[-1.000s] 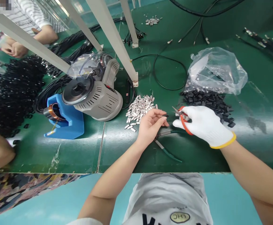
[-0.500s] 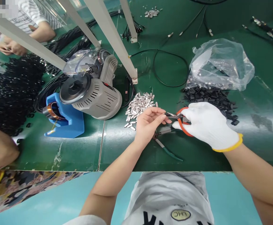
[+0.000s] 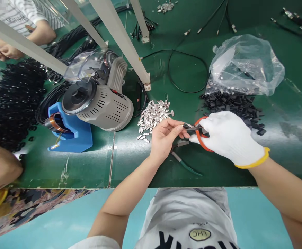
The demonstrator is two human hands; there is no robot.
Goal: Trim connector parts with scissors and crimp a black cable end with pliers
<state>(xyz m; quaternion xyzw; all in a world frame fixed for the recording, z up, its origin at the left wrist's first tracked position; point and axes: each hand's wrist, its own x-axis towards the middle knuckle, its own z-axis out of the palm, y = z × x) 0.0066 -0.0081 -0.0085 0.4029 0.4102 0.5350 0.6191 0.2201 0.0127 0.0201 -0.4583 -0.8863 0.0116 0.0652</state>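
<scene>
My right hand [image 3: 229,138], in a white knit glove with a yellow cuff, is closed around the orange-handled pliers [image 3: 201,136]. Their jaws point left and meet the fingertips of my bare left hand [image 3: 168,135]. Those fingers are pinched together at the jaw tips; whatever small piece they hold is too small and covered to make out. Just beyond my left hand lies a pile of small silver metal connectors [image 3: 153,116]. Under my hands rests a second pair of pliers with green handles [image 3: 187,167], its head partly hidden.
A clear plastic bag [image 3: 249,65] sits behind a heap of black plastic pieces [image 3: 236,109]. To the left stand a grey machine [image 3: 106,107] and a blue tape dispenser [image 3: 83,138]. White posts [image 3: 120,38] rise from the green table. Other people's arms [image 3: 0,162] are at the left.
My hands and the orange-handled pliers hold nearly the same pose at the fingertips. The whole view has shifted slightly.
</scene>
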